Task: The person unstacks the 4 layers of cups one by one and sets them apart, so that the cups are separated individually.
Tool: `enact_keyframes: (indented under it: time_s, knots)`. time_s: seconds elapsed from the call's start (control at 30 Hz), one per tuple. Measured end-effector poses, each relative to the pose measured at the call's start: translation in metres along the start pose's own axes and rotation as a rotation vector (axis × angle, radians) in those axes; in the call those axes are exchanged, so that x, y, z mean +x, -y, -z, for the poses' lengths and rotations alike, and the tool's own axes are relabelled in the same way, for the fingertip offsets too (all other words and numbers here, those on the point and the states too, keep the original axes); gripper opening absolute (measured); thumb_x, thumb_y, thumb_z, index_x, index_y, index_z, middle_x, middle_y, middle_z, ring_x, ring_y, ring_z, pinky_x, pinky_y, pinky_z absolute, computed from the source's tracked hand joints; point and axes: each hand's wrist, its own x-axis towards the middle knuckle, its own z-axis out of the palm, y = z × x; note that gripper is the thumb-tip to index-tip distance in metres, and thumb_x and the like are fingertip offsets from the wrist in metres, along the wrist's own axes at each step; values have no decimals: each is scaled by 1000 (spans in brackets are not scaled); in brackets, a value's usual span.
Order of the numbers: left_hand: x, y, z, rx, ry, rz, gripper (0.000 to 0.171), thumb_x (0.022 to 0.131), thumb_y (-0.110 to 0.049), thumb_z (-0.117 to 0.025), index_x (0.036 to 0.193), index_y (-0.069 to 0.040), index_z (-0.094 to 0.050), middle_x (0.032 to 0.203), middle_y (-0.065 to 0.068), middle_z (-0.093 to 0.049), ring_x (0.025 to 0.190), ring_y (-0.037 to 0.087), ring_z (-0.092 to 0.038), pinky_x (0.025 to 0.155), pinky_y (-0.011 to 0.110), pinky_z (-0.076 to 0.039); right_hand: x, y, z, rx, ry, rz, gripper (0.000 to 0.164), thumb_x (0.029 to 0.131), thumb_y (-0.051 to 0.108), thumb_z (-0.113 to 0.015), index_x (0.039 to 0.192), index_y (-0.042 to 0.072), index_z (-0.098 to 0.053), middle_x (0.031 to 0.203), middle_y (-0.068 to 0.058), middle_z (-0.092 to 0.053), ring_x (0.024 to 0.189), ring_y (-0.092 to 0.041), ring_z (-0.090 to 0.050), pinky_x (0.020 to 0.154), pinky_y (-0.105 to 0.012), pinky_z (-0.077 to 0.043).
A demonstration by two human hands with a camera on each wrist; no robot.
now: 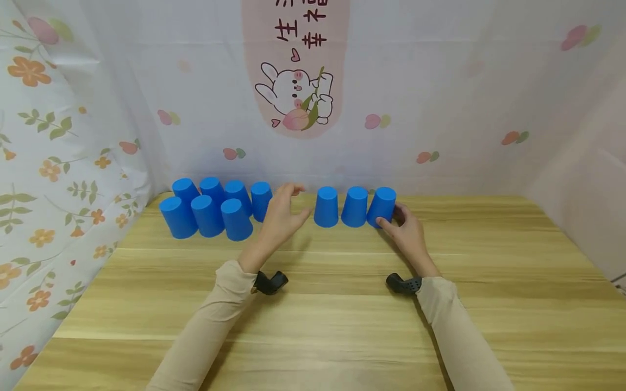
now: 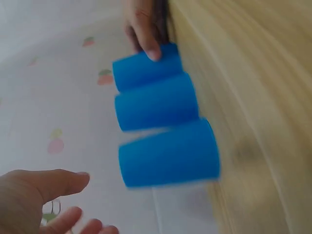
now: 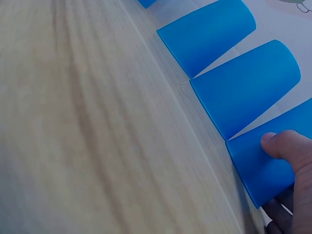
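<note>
Three upside-down blue cups stand in a row at the table's back: a left one (image 1: 326, 207), a middle one (image 1: 354, 207) and a right one (image 1: 382, 208). My right hand (image 1: 408, 232) grips the right cup, its thumb on the near side, as the right wrist view also shows; its other fingers are partly hidden behind the cup. Just left of the row, my left hand (image 1: 282, 216) is raised with thumb and fingers spread, holding nothing. It partly covers another blue cup (image 1: 261, 198). In the left wrist view, a gap separates this hand from the nearest cup (image 2: 169, 155).
Several more upturned blue cups (image 1: 207, 217) stand in two rows at the back left of the wooden table (image 1: 332, 331). A printed cloth (image 1: 205, 81) hangs right behind the table's back edge, and a flowered cloth (image 1: 63, 179) borders the left side.
</note>
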Motion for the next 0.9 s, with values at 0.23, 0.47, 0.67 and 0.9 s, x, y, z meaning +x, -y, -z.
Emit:
enact_keyframes:
  time_s: [0.23, 0.47, 0.67, 0.9]
  knots:
    - [23, -18, -27, -110, 78, 149, 53, 87, -13, -65, 134, -1, -43, 134, 16, -42, 122, 32, -40, 96, 44, -39, 2, 3, -2, 8, 6, 6, 69, 85, 30, -69, 136, -5, -39, 127, -26, -50, 117, -37, -49, 98, -49, -38]
    - [31, -8, -45, -153, 45, 241, 57, 87, -10, -64, 137, 0, -39, 135, 17, -41, 122, 30, -41, 97, 41, -39, 3, 5, -3, 7, 10, 3, 69, 84, 31, -69, 135, -5, -40, 127, -26, -50, 117, -37, -49, 98, -49, -38]
    - [31, 4, -49, -159, 64, 221, 49, 85, -8, -67, 128, 4, -47, 124, 20, -52, 114, 32, -49, 93, 41, -42, 2, 4, 1, 3, 1, 5, 68, 84, 30, -69, 135, -4, -40, 126, -26, -51, 116, -37, -49, 98, -49, -38]
    - [31, 0, -40, -149, 87, 241, 49, 83, -8, -69, 126, 4, -49, 121, 20, -55, 112, 31, -52, 93, 40, -43, 0, 2, 3, 1, 7, 7, 68, 84, 30, -70, 134, -5, -41, 128, -26, -49, 118, -38, -48, 99, -49, -37]
